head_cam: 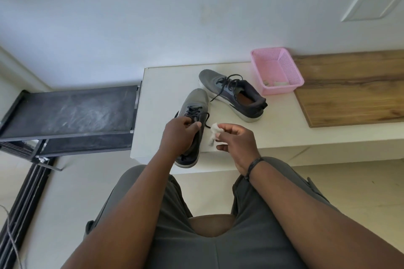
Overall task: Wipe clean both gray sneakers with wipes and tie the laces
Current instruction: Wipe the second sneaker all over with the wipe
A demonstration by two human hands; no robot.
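**Near shoe in hand, wipe at the ready**

Closest in, the left hand (pixel 182 134) is wrapped over the near sneaker (pixel 192 124), fingers closed around its middle by the laces (pixel 196 113), steadying it at the front edge of the white table (pixel 166 78); the heel hangs just past that edge. Just beside it, the right hand (pixel 237 140) pinches a crumpled white wipe (pixel 215 132) between thumb and fingertips, the other fingers loosely curled. The wipe sits right off the shoe's side, not clearly touching it.

By my reading this is the wiping step on the first shoe. To do it well: keep the left grip firm so the shoe cannot slide off the edge, open the wipe to a clean face, and stroke along the upper and the pale sole, steering clear of the loose lace end.

Farther back, the second sneaker (pixel 234 94) lies mid-table, laces untied. Behind it, the pink basket (pixel 277 70) stands at the back edge, something pale inside.
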